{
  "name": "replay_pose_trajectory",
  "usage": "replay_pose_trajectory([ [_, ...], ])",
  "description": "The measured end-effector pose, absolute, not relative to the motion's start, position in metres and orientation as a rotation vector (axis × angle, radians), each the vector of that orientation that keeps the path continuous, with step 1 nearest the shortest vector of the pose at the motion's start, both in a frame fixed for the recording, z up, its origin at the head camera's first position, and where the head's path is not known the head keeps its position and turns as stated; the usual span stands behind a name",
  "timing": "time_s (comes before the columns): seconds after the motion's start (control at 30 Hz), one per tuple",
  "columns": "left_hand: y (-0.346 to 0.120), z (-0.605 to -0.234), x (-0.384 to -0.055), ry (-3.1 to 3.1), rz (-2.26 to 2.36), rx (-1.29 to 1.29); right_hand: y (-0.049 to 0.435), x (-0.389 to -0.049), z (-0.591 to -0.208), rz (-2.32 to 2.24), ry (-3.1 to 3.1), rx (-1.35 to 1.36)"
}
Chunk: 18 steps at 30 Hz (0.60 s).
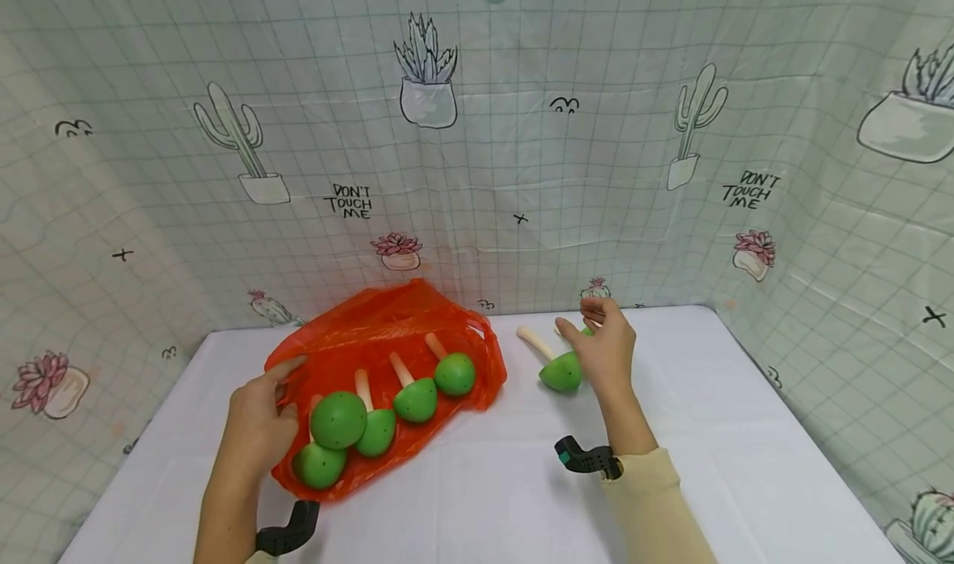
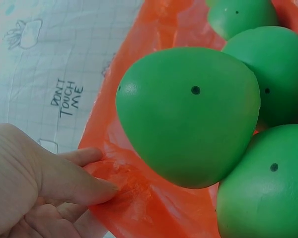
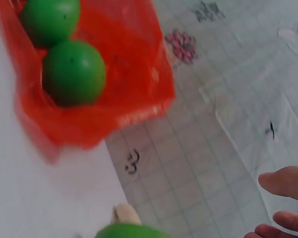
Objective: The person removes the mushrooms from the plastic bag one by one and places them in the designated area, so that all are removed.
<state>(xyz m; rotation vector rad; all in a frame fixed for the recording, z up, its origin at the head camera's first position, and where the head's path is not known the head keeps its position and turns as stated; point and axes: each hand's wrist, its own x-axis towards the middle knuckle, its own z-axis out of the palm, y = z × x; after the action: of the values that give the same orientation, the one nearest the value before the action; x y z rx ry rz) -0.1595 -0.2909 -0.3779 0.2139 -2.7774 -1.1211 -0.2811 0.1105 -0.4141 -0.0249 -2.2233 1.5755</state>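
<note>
A red plastic bag (image 1: 350,320) lies on the left half of the white table, with several green toy mushrooms (image 1: 339,420) with pale stems and black dots on it. At the bag's left edge is my left hand (image 1: 261,419); its thumb and fingers pinch the red plastic (image 2: 131,198) beside the nearest green cap (image 2: 188,124). Right of the bag, a green mushroom (image 1: 561,373) rests on the table, stem pointing back left. My right hand (image 1: 607,349) hovers beside it, thumb apart from the bent fingers, holding nothing. Behind those fingers, another green mushroom (image 1: 588,330) is mostly hidden.
The white table (image 1: 507,489) ends at a cloth backdrop (image 1: 477,158) printed with a grid, cacti and lettering, which also rises on both sides. A black wrist camera (image 1: 589,458) sits on the right wrist, and another black camera (image 1: 291,531) on the left.
</note>
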Motion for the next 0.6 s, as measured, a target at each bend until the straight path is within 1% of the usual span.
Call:
replay_pose_trajectory([
  [0.3, -0.288, -0.377, -0.161, -2.781, -1.128, 0.220, 0.055, -0.265, -0.399, 1.573, -2.226, 0.183],
  [0.6, -0.290, -0.376, -0.160, -2.797, -1.141, 0.241, 0.000, -0.242, -0.393, 1.593, -2.247, 0.417],
])
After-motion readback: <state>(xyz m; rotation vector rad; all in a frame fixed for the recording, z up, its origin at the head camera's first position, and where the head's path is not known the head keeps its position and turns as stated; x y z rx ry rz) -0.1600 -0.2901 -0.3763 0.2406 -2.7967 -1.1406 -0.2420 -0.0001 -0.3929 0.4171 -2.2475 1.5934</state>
